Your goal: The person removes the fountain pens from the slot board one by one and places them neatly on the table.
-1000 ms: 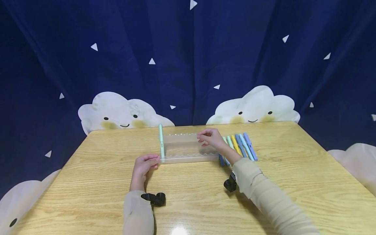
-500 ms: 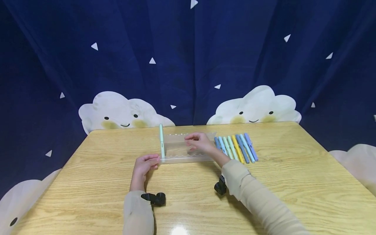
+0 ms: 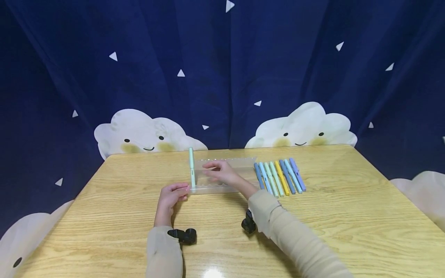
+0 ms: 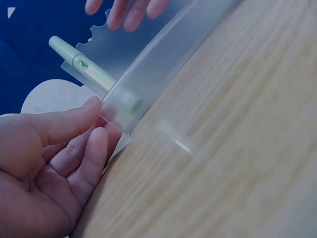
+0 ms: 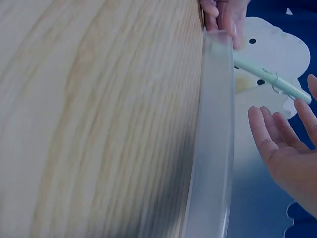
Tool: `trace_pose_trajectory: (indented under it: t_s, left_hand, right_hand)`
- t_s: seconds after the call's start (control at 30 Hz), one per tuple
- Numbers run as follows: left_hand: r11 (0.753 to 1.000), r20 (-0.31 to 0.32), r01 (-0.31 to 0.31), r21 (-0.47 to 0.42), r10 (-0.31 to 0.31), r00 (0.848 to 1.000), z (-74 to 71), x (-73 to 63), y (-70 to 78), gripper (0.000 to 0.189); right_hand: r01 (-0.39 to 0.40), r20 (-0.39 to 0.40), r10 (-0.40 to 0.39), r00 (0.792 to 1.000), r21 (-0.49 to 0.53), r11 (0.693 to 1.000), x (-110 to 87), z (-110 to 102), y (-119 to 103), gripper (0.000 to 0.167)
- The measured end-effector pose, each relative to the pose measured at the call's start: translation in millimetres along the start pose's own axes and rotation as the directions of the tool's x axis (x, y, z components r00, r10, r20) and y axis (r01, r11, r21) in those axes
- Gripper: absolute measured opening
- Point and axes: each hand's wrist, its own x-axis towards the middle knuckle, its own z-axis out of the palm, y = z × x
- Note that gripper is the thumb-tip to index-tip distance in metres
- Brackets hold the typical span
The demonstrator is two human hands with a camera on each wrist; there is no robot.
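Observation:
A clear, frosted plastic pen stand with scalloped edges lies on the table. One mint-green pen leans upright in its leftmost slot. My left hand pinches the stand's front left corner between thumb and fingers; the left wrist view shows some fingertips behind the plastic. Over the middle of the stand hovers my right hand, just right of the mint pen and not touching it. Its fingers look spread and hold nothing in the right wrist view.
Right of the stand lies a row of several pens in blue, light blue, green, yellow and lilac. The wooden table meets a dark blue curtain with cloud prints at the back.
My right hand has moved left, from the stand's right end towards the mint pen, uncovering the row of pens. My left hand stays at the corner.

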Motion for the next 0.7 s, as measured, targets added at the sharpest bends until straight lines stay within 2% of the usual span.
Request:
trace_pose_trajectory:
  t_s: [0.33,0.7]
  left_hand:
    - [1.0,-0.004,-0.004,-0.022,0.004,1.0,0.1,0.7,-2.4,0.027]
    - [1.0,-0.013,-0.005,-0.025,0.004,1.0,0.0,0.1,-2.3,0.026]
  right_hand:
    - [0.005,-0.002,-0.005,1.0,-0.018,1.0,6.8,23.5,-2.1,0.035]
    - [0.001,0.04,0.0,0.999,-0.016,1.0,10.3,35.8,0.3,0.038]
